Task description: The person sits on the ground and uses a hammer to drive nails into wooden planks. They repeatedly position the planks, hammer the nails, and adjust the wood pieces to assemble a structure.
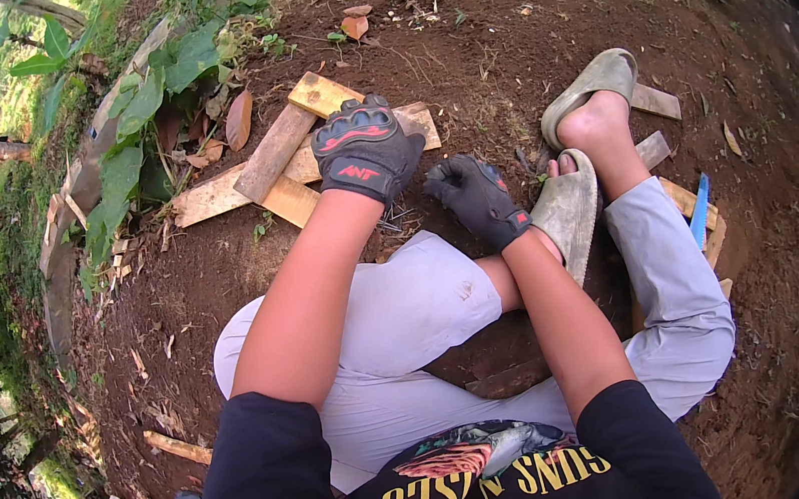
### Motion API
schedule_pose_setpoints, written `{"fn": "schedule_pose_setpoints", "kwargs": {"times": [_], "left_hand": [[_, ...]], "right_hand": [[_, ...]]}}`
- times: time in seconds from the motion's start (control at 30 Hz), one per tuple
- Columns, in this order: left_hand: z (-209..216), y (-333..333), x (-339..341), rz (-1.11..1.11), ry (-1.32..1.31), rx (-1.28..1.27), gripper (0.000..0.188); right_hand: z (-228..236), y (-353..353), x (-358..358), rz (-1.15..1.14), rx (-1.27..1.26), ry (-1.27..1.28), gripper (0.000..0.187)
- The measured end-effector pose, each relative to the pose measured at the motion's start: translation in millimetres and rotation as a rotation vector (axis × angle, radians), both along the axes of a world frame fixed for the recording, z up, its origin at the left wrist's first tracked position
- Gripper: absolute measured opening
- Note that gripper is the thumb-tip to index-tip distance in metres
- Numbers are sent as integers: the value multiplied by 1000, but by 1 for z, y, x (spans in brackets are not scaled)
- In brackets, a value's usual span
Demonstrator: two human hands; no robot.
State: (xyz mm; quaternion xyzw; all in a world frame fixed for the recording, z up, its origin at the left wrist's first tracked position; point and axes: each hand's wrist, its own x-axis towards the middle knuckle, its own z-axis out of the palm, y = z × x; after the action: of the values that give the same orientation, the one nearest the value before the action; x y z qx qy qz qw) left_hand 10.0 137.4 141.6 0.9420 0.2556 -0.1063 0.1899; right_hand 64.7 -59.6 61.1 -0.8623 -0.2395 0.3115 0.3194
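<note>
My left hand (365, 150), in a black glove with red marks, is above several crossed wooden boards. Its fingers are curled and the palm is hidden, so I cannot make out what they hold. Beneath and beside it are a light board (211, 196), a greyish board (276, 151) and a yellowish board (323, 93), stacked across one another. My right hand (477, 201), gloved alike, is closed just left of my slipper; anything inside it is hidden. Between the two hands, several nails (399, 219) lie on the soil.
My legs in light trousers (407, 309) are folded close by, with a slipper (572, 217) near my right hand. A blue saw blade (700, 210) and wood pieces (680, 197) lie to the right. Leafy plants (138, 102) and a log edge (65, 238) border the left.
</note>
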Motion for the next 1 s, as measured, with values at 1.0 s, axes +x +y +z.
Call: {"fn": "schedule_pose_setpoints", "kwargs": {"times": [1.0], "left_hand": [[-14, -32, 20, 16, -300, -781, 28]], "right_hand": [[196, -269, 81, -440, -118, -536, 41]]}}
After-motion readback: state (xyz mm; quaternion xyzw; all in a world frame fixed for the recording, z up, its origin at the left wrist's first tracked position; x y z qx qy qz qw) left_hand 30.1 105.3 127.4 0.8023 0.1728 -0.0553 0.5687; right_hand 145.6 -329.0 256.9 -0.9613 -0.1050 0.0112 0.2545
